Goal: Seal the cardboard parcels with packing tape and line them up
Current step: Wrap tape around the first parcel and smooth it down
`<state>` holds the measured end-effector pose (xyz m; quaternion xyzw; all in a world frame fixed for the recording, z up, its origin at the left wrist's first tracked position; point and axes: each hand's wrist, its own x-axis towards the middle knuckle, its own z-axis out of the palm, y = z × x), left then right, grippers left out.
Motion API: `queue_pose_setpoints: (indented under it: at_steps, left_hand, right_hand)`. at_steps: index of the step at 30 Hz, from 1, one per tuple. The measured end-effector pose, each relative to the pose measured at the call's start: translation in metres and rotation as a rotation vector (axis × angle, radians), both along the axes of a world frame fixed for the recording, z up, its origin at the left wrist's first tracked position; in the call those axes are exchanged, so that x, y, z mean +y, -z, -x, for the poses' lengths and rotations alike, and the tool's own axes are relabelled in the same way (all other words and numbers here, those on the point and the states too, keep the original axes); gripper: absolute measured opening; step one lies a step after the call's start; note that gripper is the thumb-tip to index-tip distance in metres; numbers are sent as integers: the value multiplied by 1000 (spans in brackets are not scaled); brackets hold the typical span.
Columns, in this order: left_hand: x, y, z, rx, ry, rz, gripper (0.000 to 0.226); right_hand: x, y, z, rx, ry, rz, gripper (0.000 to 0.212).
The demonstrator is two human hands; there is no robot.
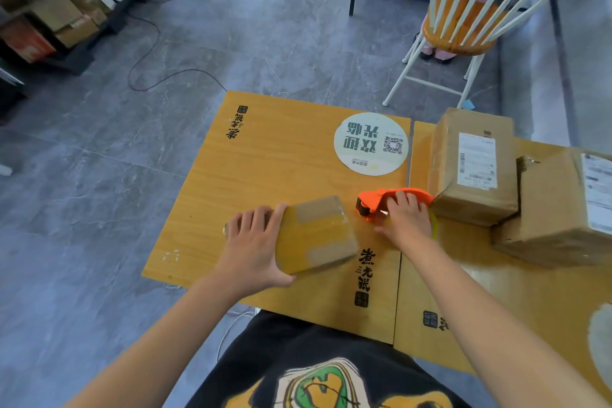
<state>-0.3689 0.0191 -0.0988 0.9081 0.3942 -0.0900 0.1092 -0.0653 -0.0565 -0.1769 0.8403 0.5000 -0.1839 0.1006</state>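
Grey tiled floor [99, 175] all round, shelves [56, 16] of cartons blurred at far left, white spindle chair [463, 26] up at the right. Looking down from the head camera onto a wooden left table [265, 159] pushed edge to edge with a right table [463, 291], round sticker [371, 142] on the first. Progress check: small parcel [318, 235] lying near the front of the left table, glossy tape plainly running across its top, so probably close to sealed, though impossible to tell whether every seam is covered. Over on the right table, labelled parcel [473, 169] and far-right parcel [556, 209] standing side by side and touching, shipping labels up; sealed or not, hard to say from this angle. Not yet in line with those two, the small one, well apart from them. On to the hands. Left hand [255, 242] laid flat over the small parcel's left end, fingers spread and fairly straight, thumb along the near edge, pinning it down rather than lifting. Right hand [405, 219] with fingers curled over the orange tape dispenser [374, 199], gripping it from above, tool down on the table just beside the small parcel's right end and near the labelled parcel's corner. Likely left to do: maybe one more strip, then a slide across into the row
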Motion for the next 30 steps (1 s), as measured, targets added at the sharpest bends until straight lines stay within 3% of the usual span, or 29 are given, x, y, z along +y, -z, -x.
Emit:
queue_pose_setpoints:
  at_steps: [3, 14, 17, 23, 26, 30]
  left_hand:
    - [6, 8, -5, -53, -45, -54, 131]
    - [14, 19, -30, -48, -62, -5, 133]
    - [18, 20, -28, -47, -62, 12, 132]
    - [19, 18, -30, -13, -48, 20, 133]
    - [22, 13, -30, 3, -28, 38, 133]
    - [24, 10, -30, 20, -2, 45, 134]
  right_hand:
    - [-14, 1, 3, -22, -21, 41, 89]
    - [-63, -4, -6, -51, 162, 54, 91]
    - [-70, -3, -3, -93, 182, 33, 80]
    - [-63, 2, 9, -160, 132, -214, 16]
    - [-62, 2, 17, -109, 68, -260, 16]
    - [-63, -3, 21, -236, -157, -293, 33]
